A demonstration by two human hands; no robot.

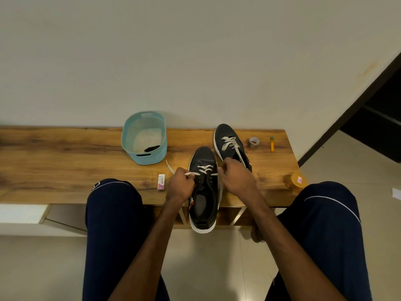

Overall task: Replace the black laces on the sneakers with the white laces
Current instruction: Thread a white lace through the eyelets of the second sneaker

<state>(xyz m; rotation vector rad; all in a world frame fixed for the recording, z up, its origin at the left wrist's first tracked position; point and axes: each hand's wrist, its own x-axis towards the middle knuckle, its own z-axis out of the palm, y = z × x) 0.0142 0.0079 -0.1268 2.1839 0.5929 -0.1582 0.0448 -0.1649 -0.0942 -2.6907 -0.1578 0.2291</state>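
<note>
Two black sneakers stand on a wooden bench. The near sneaker overhangs the front edge, toe pointing away, with a white lace crossed through its upper eyelets. My left hand pinches the lace's left end at the shoe's left side. On the shoe's right side my right hand pinches the other end. The far sneaker lies behind to the right, fully laced in white. A black lace lies inside a teal basket.
A small white box lies left of my left hand. A tape roll and a yellow lighter sit at the back right. A yellow-lidded jar stands at the bench's right front corner. My knees flank the bench.
</note>
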